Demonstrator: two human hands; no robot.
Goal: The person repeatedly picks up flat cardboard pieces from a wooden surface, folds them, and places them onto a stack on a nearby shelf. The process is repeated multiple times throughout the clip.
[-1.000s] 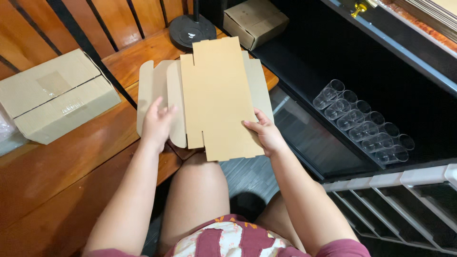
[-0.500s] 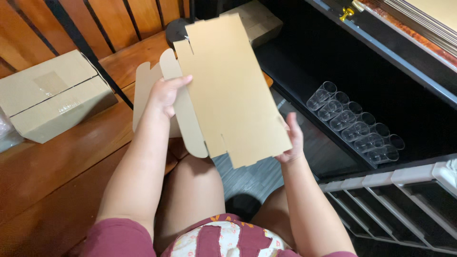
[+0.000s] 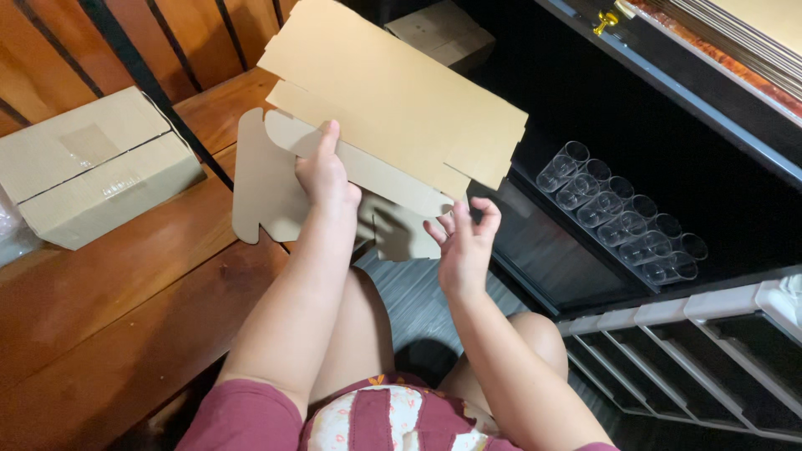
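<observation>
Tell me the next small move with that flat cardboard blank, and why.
Probably bring the right hand back onto the near edge of the flat cardboard blank. Only the left hand has a grip on it, at a side flap, while the right hand's fingers hang open just below the lower edge and the sheet is lifted and tilted.

The flat cardboard sheet (image 3: 393, 108) runs past the top edge, so its far end is out of sight. It covers the fingertips of the left hand (image 3: 326, 175) apart from one finger on its face, and hides part of the second cardboard sheet (image 3: 267, 188) on the counter (image 3: 109, 292). The closed box (image 3: 92, 171) is cut off at the left edge. The small box (image 3: 447, 33) at the top is half hidden in shadow. Whether the clear cups (image 3: 622, 217) hold anything cannot be told.
</observation>
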